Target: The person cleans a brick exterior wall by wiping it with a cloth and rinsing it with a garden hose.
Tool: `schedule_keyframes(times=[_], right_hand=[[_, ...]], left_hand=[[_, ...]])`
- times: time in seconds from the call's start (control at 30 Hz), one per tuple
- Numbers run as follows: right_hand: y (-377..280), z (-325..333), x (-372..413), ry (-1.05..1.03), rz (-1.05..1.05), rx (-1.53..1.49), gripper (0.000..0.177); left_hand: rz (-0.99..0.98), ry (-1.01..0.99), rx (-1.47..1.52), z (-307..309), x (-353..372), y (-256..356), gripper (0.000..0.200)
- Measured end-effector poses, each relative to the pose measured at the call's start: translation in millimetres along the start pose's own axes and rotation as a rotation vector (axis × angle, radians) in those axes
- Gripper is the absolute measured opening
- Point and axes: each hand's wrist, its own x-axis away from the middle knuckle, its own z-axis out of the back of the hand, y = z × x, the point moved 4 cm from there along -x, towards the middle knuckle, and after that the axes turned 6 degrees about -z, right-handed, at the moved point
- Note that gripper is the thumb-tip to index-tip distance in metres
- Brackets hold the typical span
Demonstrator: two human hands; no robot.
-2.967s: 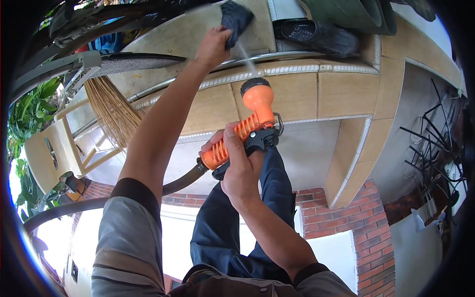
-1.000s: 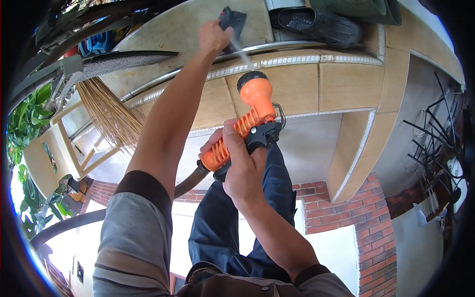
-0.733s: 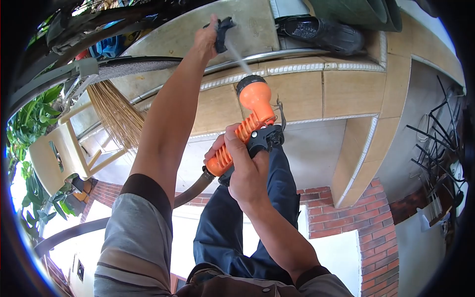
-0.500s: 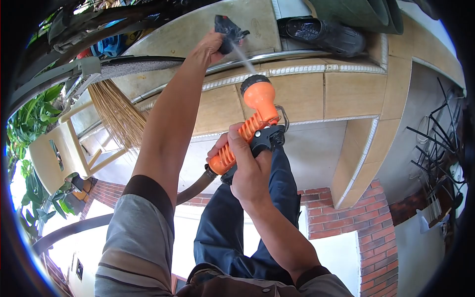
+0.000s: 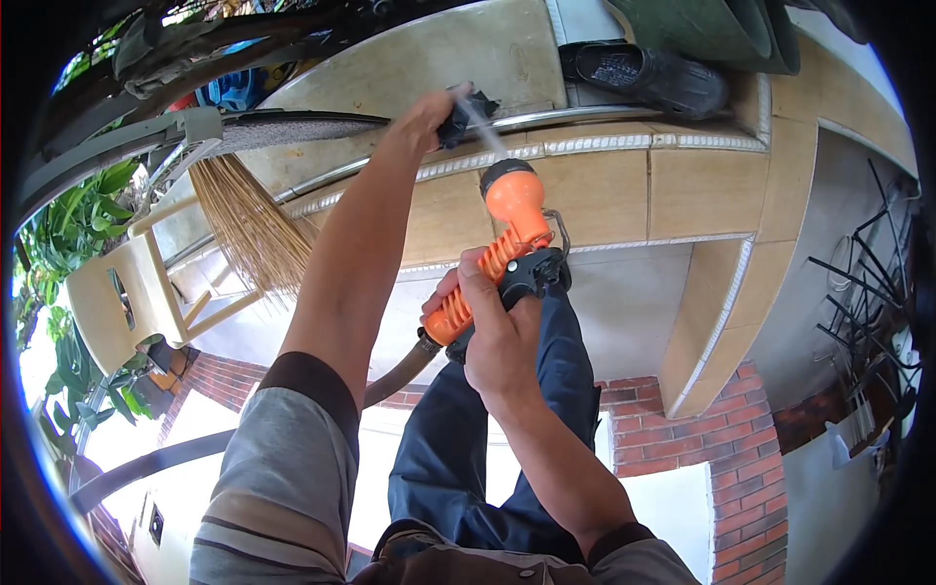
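My right hand (image 5: 499, 341) is wrapped round the orange spray nozzle (image 5: 517, 200), which has a black head and a black trigger part. A brown hose runs from its lower end to the left. Water shoots from the nozzle head up and slightly left. My left hand (image 5: 429, 115), reaching out above the nozzle, grips a small wet black object (image 5: 465, 119) in the spray. The shape of this object is hard to make out.
Black shoes (image 5: 673, 80) and a green item (image 5: 717, 29) lie on the tiled ledge (image 5: 546, 195). At the left are a straw broom (image 5: 244, 224), a beige chair (image 5: 117, 302) and plants. Black metal rods (image 5: 868, 263) stand right, near a brick wall (image 5: 673, 429).
The black object in my left hand has turned and come down slightly, nearer the nozzle. The whole view has shifted a little, and my right hand keeps its hold.
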Motion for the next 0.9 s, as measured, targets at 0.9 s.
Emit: schedule_keyframes(times=[0.9], right_hand=[[-5.9,4.7,-3.2,-0.08,-0.005,-0.028,0.012]], left_hand=[[-0.286,-0.089,0.396,-4.4,-1.5,10.4,0.052]])
